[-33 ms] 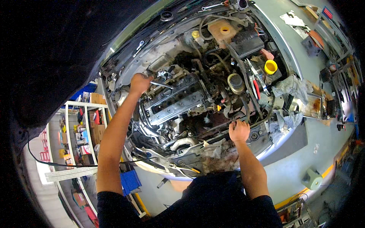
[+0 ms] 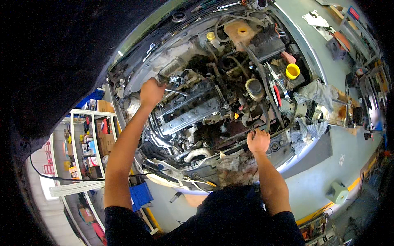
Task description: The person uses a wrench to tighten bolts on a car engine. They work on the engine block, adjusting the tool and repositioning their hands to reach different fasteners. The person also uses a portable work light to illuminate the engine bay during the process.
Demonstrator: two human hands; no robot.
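Observation:
In an open car engine bay, my left hand (image 2: 152, 92) is closed around the end of a shiny metal wrench-like tool (image 2: 176, 92). Its shaft points right, and its far end meets the upper edge of the grey engine cover (image 2: 188, 117); the gripped end is hidden by my fingers. My right hand (image 2: 258, 140) rests at the front of the bay, fingers curled over the front crossmember (image 2: 230, 143). Whether anything small lies under those fingers cannot be seen. A black hose (image 2: 266, 119) runs down close to that hand.
Pliers with red handles (image 2: 277, 93) and a yellow cup (image 2: 292, 71) lie at the right of the bay, near grey rags (image 2: 305, 133). A ratchet (image 2: 150, 51) lies along the far edge. Shelving (image 2: 74, 143) stands left, a green stool (image 2: 338, 192) on the floor at right.
My left hand has shifted very slightly on the tool, and a little less of the shaft shows. The right hand has stayed in place.

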